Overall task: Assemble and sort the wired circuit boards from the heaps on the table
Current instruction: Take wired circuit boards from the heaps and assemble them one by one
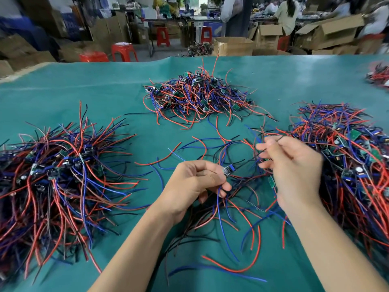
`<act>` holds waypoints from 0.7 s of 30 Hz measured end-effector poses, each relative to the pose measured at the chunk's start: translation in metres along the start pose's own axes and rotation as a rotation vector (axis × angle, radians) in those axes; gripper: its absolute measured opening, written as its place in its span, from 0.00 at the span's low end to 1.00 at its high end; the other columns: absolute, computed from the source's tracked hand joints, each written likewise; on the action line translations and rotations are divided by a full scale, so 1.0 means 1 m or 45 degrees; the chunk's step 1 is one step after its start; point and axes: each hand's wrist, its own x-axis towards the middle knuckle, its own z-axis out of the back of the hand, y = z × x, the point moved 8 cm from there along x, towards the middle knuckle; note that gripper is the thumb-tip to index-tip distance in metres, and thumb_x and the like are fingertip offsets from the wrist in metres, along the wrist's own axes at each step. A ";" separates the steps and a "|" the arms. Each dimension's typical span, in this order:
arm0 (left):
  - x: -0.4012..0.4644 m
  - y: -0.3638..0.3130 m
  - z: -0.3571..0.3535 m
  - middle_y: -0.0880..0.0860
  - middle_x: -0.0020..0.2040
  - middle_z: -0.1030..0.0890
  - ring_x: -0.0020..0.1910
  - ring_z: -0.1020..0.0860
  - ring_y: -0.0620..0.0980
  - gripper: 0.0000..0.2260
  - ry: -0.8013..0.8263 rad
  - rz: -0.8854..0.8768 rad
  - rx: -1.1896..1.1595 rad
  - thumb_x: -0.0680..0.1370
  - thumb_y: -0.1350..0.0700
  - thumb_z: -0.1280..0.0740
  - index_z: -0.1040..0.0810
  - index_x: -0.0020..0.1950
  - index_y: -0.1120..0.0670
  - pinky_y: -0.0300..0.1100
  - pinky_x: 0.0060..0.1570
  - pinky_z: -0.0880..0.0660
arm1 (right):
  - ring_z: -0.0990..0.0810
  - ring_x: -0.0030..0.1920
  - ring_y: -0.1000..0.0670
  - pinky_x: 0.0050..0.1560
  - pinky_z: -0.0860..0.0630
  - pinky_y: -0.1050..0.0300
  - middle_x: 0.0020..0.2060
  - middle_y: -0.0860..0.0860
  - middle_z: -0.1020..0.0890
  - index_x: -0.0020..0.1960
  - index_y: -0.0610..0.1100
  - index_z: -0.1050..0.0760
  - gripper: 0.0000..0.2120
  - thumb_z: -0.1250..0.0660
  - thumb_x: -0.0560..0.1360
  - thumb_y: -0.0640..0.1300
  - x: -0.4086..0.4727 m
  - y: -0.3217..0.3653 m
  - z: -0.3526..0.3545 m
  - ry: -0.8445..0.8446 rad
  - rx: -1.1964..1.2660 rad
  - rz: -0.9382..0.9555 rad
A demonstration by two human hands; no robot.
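left hand is pinching a small circuit board with wires dangling below, right hand just beside it pinches a thin black wire. heaps on the table: one left, one right, one beyond both hands.

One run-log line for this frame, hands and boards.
left hand: pinches small circuit board | right hand: pinches black wire | heaps: three nearby
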 end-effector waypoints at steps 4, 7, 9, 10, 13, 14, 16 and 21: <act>0.000 -0.001 0.004 0.58 0.41 0.15 0.33 0.19 0.48 0.04 -0.057 -0.020 -0.073 0.77 0.64 0.31 0.21 0.45 0.55 0.33 0.24 0.37 | 0.19 0.31 0.53 0.31 0.22 0.60 0.41 0.46 0.15 0.49 0.43 0.21 0.06 0.36 0.81 0.37 0.014 0.011 0.050 -0.456 0.179 0.115; 0.001 -0.002 0.012 0.57 0.44 0.14 0.35 0.20 0.46 0.03 -0.176 -0.058 -0.240 0.78 0.61 0.32 0.21 0.46 0.54 0.32 0.26 0.35 | 0.19 0.31 0.52 0.29 0.22 0.59 0.40 0.47 0.16 0.53 0.42 0.22 0.05 0.36 0.80 0.40 0.012 0.015 0.058 -0.565 0.242 0.127; 0.001 -0.002 0.014 0.56 0.45 0.14 0.34 0.20 0.45 0.02 -0.214 -0.067 -0.306 0.77 0.60 0.31 0.20 0.45 0.54 0.32 0.26 0.34 | 0.20 0.29 0.52 0.26 0.24 0.59 0.34 0.48 0.16 0.46 0.45 0.21 0.04 0.33 0.78 0.42 0.005 0.012 0.030 -0.307 0.124 0.025; 0.002 -0.001 0.014 0.56 0.45 0.14 0.34 0.20 0.45 0.03 -0.219 -0.069 -0.314 0.77 0.59 0.30 0.19 0.44 0.53 0.32 0.26 0.34 | 0.20 0.29 0.52 0.26 0.24 0.59 0.33 0.48 0.15 0.44 0.46 0.19 0.04 0.31 0.77 0.44 -0.003 0.008 0.007 -0.059 0.008 -0.039; 0.001 -0.004 0.010 0.55 0.38 0.16 0.31 0.23 0.44 0.02 -0.179 -0.099 -0.241 0.73 0.56 0.27 0.16 0.40 0.52 0.33 0.26 0.36 | 0.16 0.35 0.53 0.30 0.23 0.60 0.36 0.49 0.13 0.46 0.45 0.16 0.12 0.28 0.72 0.54 -0.044 -0.004 -0.057 0.610 -0.199 -0.164; 0.000 -0.006 0.009 0.54 0.35 0.18 0.29 0.24 0.43 0.03 -0.150 -0.114 -0.183 0.73 0.56 0.28 0.16 0.40 0.53 0.33 0.25 0.36 | 0.16 0.35 0.53 0.31 0.23 0.60 0.35 0.49 0.14 0.48 0.46 0.16 0.12 0.28 0.72 0.54 -0.052 -0.004 -0.066 0.660 -0.159 -0.158; -0.002 -0.007 0.002 0.54 0.35 0.17 0.28 0.24 0.43 0.05 -0.087 -0.122 -0.042 0.75 0.57 0.28 0.17 0.39 0.54 0.33 0.25 0.35 | 0.19 0.31 0.50 0.31 0.22 0.54 0.32 0.46 0.16 0.50 0.46 0.16 0.07 0.25 0.74 0.48 -0.054 0.001 -0.066 0.575 -0.001 -0.134; -0.002 -0.008 -0.003 0.54 0.35 0.16 0.28 0.24 0.45 0.09 -0.060 -0.110 0.110 0.77 0.57 0.29 0.18 0.37 0.53 0.34 0.25 0.36 | 0.17 0.30 0.47 0.36 0.19 0.58 0.33 0.45 0.14 0.45 0.48 0.13 0.06 0.23 0.74 0.37 -0.047 0.013 -0.053 0.471 -0.029 0.009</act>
